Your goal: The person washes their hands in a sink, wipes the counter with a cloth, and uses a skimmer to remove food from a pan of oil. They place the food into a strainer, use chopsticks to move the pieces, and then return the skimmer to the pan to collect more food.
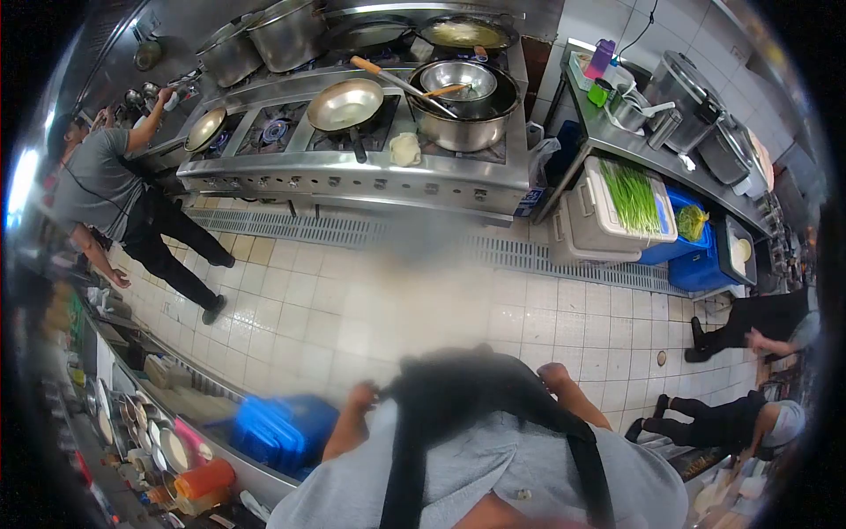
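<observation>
Both hands, left hand (363,394) and right hand (553,376), grip the black apron strap (458,388), which could slip loose.

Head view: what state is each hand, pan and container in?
left hand: raised, at the black apron strap
right hand: raised, at the strap
frying pan: on the stove, looks empty
white cooler: lid shut, greens on top
</observation>
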The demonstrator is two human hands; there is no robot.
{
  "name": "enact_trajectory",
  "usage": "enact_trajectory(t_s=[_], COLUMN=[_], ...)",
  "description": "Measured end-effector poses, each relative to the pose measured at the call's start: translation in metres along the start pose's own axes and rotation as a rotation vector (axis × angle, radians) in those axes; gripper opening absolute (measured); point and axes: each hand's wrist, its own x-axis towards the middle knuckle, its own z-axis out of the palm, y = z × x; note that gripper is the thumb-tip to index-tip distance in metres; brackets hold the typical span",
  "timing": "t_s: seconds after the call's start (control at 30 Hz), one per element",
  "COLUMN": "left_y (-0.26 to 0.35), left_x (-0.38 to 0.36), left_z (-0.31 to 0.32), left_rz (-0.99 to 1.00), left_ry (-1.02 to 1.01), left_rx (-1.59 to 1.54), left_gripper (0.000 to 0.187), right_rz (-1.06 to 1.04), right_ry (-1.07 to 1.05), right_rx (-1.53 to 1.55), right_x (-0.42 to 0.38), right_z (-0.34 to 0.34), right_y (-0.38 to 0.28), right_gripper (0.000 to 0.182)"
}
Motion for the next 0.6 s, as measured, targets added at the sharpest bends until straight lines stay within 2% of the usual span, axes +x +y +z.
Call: enact_trajectory(t_s=[0.07, 0.1, 0.17, 0.27, 0.33, 0.4, 0.53, 0.6], left_y=[-0.005, 0.002, 0.013, 0.0, -0.005, -0.003, 0.015, 0.006], left_x=[0.001, -0.001, -0.005, -0.002, 0.002, 0.0, -0.011, -0.008], left_z=[0.009, 0.001, -0.015, -0.006, -0.001, -0.005, -0.026, -0.015], left_rz=[-0.127, -0.126, -0.056, 0.028, 0.014, -0.001, 0.06, 0.073], left_ry=[0.101, 0.1, 0.0, 0.046, 0.035, 0.022, -0.024, -0.034], left_rx=[-0.548, -0.547, 0.091, -0.003, -0.002, 0.0, 0.24, 0.299], left_gripper=[0.046, 0.046, 0.047, 0.048, 0.045, 0.041, 0.029, 0.026], right_rz=[-0.01, -0.022, -0.016, -0.04, -0.07, -0.031, -0.044, -0.513], right_ry=[-0.007, -0.016, 0.024, 0.022, -0.017, 0.026, -0.036, 0.067], right_rx=[-0.021, -0.042, -0.029, -0.069, -0.122, -0.043, -0.14, -0.875], right_x=[-0.001, -0.001, -0.002, -0.004, -0.004, -0.005, -0.003, 0.012], right_z=[0.002, 0.003, 0.007, 0.006, 0.005, 0.008, 0.005, 0.005], right_y=[0.0, 0.0, 0.001, -0.001, -0.002, -0.002, -0.002, 0.018], right_gripper=[0.022, 0.023, 0.024, 0.024, 0.024, 0.022, 0.021, 0.02])
